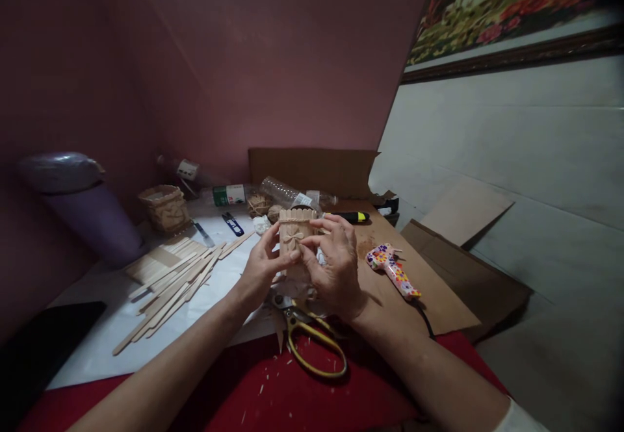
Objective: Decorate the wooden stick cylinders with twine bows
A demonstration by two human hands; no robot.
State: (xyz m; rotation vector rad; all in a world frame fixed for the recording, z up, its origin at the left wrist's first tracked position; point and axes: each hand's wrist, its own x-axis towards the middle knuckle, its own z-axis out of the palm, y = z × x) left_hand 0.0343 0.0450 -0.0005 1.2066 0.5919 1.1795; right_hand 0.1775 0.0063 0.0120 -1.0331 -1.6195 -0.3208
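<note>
Stick-sided cup, upright between both hands

Cup (pixel 297 229) sits mid-table, toward the near side, about where the white sheet (pixel 92 347) meets the left edge of the cardboard sheet (pixel 441 305). Cannot tell if its base rests on anything. Twisted cord rings it below the rim; a small bow (pixel 293 238) on the side facing the wearer.

Left hand (pixel 263 260): fingers closed round the cup's left side, thumb across the front below the bow. Right hand (pixel 336 256): fingers bent, upper ones against the cup's right side, thumb and forefinger tips at the bow's right; cannot tell whether they pinch it.

Scissors (pixel 295 318) just nearer than the cup, yellow handles over the red cloth (pixel 253 393) at the table's near edge. Flat wooden sticks (pixel 180 282) heaped on the white sheet, left. Flower-patterned glue gun (pixel 392 269) toward the cardboard sheet's right edge. Clear bottles (pixel 283 191) lie along the far edge.
</note>
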